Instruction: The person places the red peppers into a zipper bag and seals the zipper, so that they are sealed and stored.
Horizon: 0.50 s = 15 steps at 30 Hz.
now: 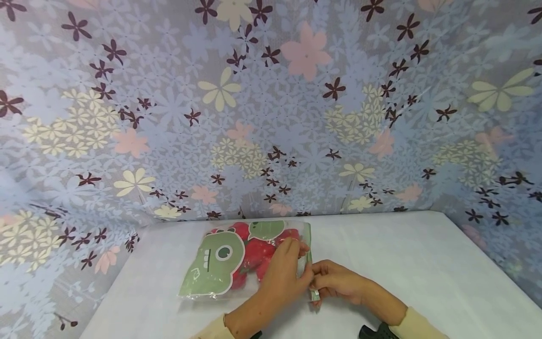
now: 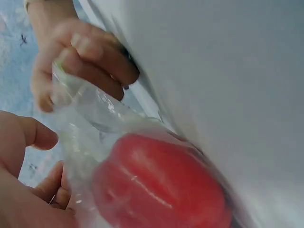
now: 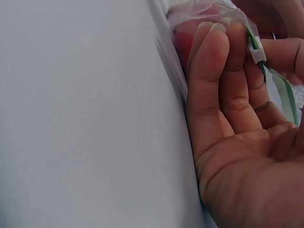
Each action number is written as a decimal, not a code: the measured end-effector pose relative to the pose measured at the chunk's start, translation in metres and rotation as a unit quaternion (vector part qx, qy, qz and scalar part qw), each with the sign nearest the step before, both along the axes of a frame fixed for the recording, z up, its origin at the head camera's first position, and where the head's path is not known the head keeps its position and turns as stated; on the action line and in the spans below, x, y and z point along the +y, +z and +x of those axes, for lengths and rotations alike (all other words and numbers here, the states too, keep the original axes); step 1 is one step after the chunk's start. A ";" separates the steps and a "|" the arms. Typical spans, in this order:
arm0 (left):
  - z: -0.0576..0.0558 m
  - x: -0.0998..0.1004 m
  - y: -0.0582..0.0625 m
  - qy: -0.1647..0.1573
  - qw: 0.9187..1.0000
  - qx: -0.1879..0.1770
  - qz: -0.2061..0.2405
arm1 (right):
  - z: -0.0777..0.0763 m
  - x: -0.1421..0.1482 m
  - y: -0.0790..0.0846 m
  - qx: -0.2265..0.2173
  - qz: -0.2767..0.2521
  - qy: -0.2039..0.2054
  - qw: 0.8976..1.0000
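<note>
A clear zip bag (image 1: pixel 211 263) with green dinosaur print lies on the white table. Several red things show through it; one red bell pepper-like piece (image 2: pixel 161 185) is close up in the left wrist view. My left hand (image 1: pixel 281 270) lies over the bag's right part, by its green zip edge. In the left wrist view its thumb and fingers stand apart beside the plastic. My right hand (image 1: pixel 340 282) pinches the bag's near right corner, where the right wrist view shows a white zip slider (image 3: pixel 257 50) on the green strip (image 3: pixel 285 92) between its fingers.
The white table (image 1: pixel 406 245) extends to both sides of the bag. Behind it and at the sides hangs a flower-patterned cloth (image 1: pixel 271 117). A black strap (image 1: pixel 377 331) shows at the right wrist, below the cream sleeve (image 1: pixel 417 325).
</note>
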State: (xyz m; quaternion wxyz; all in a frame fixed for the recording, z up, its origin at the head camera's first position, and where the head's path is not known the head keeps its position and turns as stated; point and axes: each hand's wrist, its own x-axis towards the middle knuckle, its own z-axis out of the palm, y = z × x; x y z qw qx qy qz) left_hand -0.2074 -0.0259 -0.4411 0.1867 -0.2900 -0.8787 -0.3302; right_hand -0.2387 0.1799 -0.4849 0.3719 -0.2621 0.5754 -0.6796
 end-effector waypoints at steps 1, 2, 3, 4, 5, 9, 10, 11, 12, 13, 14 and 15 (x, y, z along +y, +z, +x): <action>0.004 -0.002 -0.001 -0.001 1.000 -0.005 0.000 | 0.000 0.000 0.000 0.001 -0.003 0.000 1.000; 0.009 -0.003 -0.002 -0.005 1.000 -0.015 0.002 | 0.000 0.001 -0.001 -0.001 -0.006 -0.002 1.000; 0.014 -0.005 -0.002 -0.010 1.000 -0.029 0.005 | 0.000 0.001 -0.001 -0.003 -0.009 -0.003 1.000; 0.018 -0.007 -0.003 -0.020 0.999 -0.048 0.012 | -0.001 0.002 -0.001 -0.004 -0.013 -0.003 1.000; 0.023 -0.009 -0.004 -0.031 0.997 -0.067 0.022 | -0.001 0.002 -0.002 -0.005 -0.015 -0.005 1.000; 0.038 -0.013 -0.005 -0.088 0.980 -0.167 0.068 | 0.000 0.004 -0.005 -0.001 -0.025 -0.011 1.000; 0.041 -0.014 -0.006 -0.104 0.971 -0.200 0.081 | 0.001 0.004 -0.005 0.001 -0.026 -0.015 1.000; 0.044 -0.014 -0.007 -0.120 0.958 -0.242 0.097 | 0.001 0.005 -0.005 0.001 -0.026 -0.021 0.999; 0.046 -0.015 -0.008 -0.134 0.942 -0.288 0.111 | 0.002 0.005 -0.005 0.002 -0.027 -0.025 0.999; 0.048 -0.015 -0.009 -0.148 0.919 -0.340 0.131 | 0.002 0.005 -0.005 0.002 -0.028 -0.029 0.999; 0.050 -0.014 -0.011 -0.162 0.895 -0.387 0.151 | 0.003 0.005 -0.005 0.000 -0.032 -0.032 0.999; 0.051 -0.014 -0.013 -0.173 0.870 -0.430 0.169 | 0.003 0.006 -0.005 -0.002 -0.036 -0.034 0.999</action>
